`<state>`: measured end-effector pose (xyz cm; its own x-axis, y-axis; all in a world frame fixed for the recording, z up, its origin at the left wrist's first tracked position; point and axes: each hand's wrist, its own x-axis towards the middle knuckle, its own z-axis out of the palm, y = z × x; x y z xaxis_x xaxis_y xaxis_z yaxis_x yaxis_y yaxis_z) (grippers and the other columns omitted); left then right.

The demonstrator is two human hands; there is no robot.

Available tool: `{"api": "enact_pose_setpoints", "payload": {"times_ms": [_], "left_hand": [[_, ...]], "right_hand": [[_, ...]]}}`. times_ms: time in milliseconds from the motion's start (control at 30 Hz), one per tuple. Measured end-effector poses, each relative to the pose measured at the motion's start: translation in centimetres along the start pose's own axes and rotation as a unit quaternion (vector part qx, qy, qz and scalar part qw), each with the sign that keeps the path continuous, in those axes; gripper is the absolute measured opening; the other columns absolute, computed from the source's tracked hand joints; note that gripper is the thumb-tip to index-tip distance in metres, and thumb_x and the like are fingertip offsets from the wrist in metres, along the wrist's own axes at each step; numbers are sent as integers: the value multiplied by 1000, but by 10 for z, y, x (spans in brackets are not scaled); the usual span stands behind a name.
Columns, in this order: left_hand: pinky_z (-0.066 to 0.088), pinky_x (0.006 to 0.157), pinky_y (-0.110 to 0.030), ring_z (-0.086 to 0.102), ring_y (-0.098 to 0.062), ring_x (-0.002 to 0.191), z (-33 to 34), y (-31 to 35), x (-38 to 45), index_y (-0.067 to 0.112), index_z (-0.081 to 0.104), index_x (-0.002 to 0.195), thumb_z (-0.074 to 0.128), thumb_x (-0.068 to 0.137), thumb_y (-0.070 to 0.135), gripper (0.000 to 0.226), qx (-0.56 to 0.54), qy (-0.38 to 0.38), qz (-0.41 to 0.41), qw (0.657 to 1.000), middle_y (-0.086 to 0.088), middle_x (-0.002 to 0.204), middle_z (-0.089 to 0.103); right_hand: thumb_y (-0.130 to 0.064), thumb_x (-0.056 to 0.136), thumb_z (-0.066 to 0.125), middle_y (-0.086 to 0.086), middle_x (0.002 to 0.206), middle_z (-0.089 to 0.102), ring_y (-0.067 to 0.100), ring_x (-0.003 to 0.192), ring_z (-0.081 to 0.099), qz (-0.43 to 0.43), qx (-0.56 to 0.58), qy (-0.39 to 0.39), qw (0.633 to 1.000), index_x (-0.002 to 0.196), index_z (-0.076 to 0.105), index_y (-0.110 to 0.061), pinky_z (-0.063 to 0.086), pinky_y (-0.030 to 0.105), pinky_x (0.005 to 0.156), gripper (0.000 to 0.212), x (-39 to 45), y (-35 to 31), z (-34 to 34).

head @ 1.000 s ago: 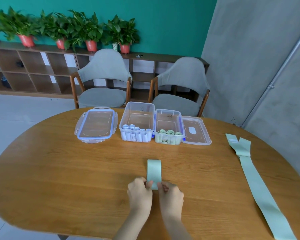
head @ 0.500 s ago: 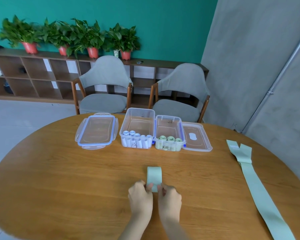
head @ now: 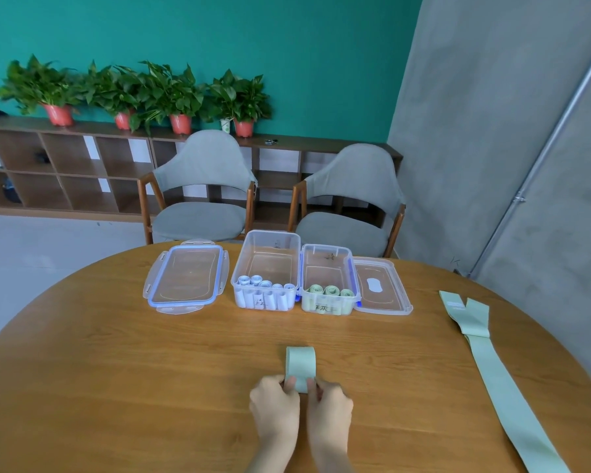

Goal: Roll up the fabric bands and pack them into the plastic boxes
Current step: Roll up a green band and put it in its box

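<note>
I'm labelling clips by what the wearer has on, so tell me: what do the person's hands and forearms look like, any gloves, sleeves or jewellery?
Both are bare. The left hand and right hand wear no gloves, and no rings, watch or bracelet show on them. The forearms run bare to the bottom edge of the picture, with no sleeve or cuff in view. Nails are too small to judge.

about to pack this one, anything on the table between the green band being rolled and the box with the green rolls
Nothing visible. Bare table lies between the green band, gripped by both hands, and the open box with green rolls; its lid sits off to its right.
</note>
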<state>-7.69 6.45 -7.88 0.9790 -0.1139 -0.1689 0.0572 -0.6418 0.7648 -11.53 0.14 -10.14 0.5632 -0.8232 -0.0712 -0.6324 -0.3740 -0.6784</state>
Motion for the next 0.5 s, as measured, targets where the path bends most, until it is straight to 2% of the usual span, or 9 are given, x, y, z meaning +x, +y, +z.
{"api": "enact_pose_setpoints", "payload": {"times_ms": [67, 167, 233, 367, 467, 500], "left_hand": [[42, 68, -29, 63, -32, 87, -2, 1, 3, 16, 70, 73, 58, 91, 26, 24, -4, -6, -10, 1000, -9, 81, 70], [40, 60, -28, 60, -32, 74, 0, 1, 12, 15, 55, 55, 60, 89, 31, 39, -4, -8, -23, 1000, -9, 69, 64], [37, 59, -28, 61, -32, 75, 0, 2, 13, 15, 54, 55, 59, 90, 33, 39, 3, -5, -16, 1000, -9, 70, 64], [35, 63, -28, 63, -30, 86, 2, 3, 1, 14, 69, 78, 51, 95, 31, 31, 27, 3, 17, 1000, -10, 81, 69], [36, 62, -28, 62, -30, 84, -1, -3, -1, 17, 60, 63, 54, 93, 25, 32, 10, -17, 8, 1000, -8, 75, 67], [37, 62, -28, 63, -30, 83, -3, -6, -1, 18, 55, 59, 55, 93, 23, 34, 9, -23, 3, 1000, -7, 72, 65]], "right_hand": [[-30, 98, 46, 4, 84, 55, 18, 66, 46, 9, 8, 2, 1000, 86, 67, -15, 36, 27, 61, 28, -1, -3, 0], [-26, 98, 45, 4, 90, 51, 18, 68, 47, 5, 30, 15, 999, 89, 67, -11, 37, 27, 64, 28, -1, -8, 0], [-25, 99, 45, 4, 92, 53, 18, 67, 48, -1, 22, 8, 1000, 87, 66, -8, 35, 26, 62, 29, 1, -8, 0], [-25, 96, 50, 3, 80, 64, 17, 63, 49, -1, 11, 4, 1000, 76, 63, -11, 38, 28, 56, 28, 5, -4, -2], [-25, 96, 50, 0, 65, 60, 11, 55, 44, 15, 19, -7, 1000, 69, 60, -15, 31, 16, 48, 31, 1, -7, -8], [-25, 96, 49, -1, 61, 56, 9, 52, 42, 17, 20, -12, 1000, 66, 57, -14, 30, 16, 47, 32, -1, -7, -10]]}}
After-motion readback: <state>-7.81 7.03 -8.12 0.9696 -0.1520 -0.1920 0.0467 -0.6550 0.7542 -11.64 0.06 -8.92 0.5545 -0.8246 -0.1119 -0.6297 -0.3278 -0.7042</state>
